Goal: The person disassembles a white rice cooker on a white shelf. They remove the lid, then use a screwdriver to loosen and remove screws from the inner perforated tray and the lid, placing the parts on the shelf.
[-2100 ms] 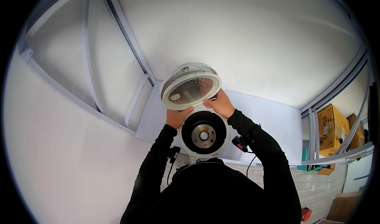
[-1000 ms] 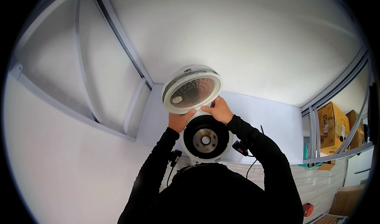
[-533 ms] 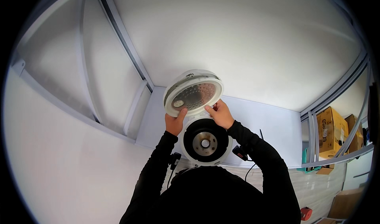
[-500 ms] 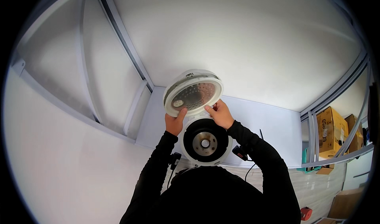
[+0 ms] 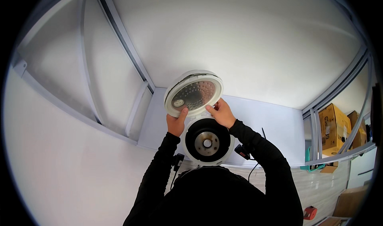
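White plastic rings the raised lid (image 5: pixel 194 93) of a round cooker (image 5: pixel 208 141), and both hands are on that lid's lower rim. The left hand (image 5: pixel 176 123) pinches the rim with the thumb pressed up against its inner face; the right hand (image 5: pixel 221 112) curls its fingers on the rim beside the perforated metal plate. Against the pictures from two seconds ago, the lid stands a little higher and more upright, the hands have crept up with it, and the cooker's dark well with its metal heating disc shows more fully. The cooker sits in the same spot on the pale desk (image 5: pixel 263 122), close in front of the person. White panels with grey frame bars (image 5: pixel 119 30) wall the desk in. Cardboard boxes (image 5: pixel 334 126) stand at the far right.
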{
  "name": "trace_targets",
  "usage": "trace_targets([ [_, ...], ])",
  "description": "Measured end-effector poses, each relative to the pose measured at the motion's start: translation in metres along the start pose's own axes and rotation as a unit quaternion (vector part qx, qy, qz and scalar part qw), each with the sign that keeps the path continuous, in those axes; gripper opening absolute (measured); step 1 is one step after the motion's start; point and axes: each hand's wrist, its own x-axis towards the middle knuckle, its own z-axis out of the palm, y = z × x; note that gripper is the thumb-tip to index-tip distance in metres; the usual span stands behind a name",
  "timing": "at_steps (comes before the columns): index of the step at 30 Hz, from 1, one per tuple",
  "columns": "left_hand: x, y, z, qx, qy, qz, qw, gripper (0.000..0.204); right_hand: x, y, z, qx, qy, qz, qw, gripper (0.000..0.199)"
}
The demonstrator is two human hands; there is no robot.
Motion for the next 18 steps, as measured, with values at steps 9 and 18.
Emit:
trace_targets([
  [9, -0.004, 0.005, -0.006, -0.076, -0.07, -0.024, 0.994, 0.043, -0.023, -0.03, -0.018, -0.107, 0.007, 0.023, 0.994, 0.057],
  [18, -0.025, -0.011, -0.019, -0.032, -0.132, -0.146, 0.98, 0.063, -0.08, -0.048, -0.016, -0.213, 0.115, 0.034, 0.97, 0.057],
])
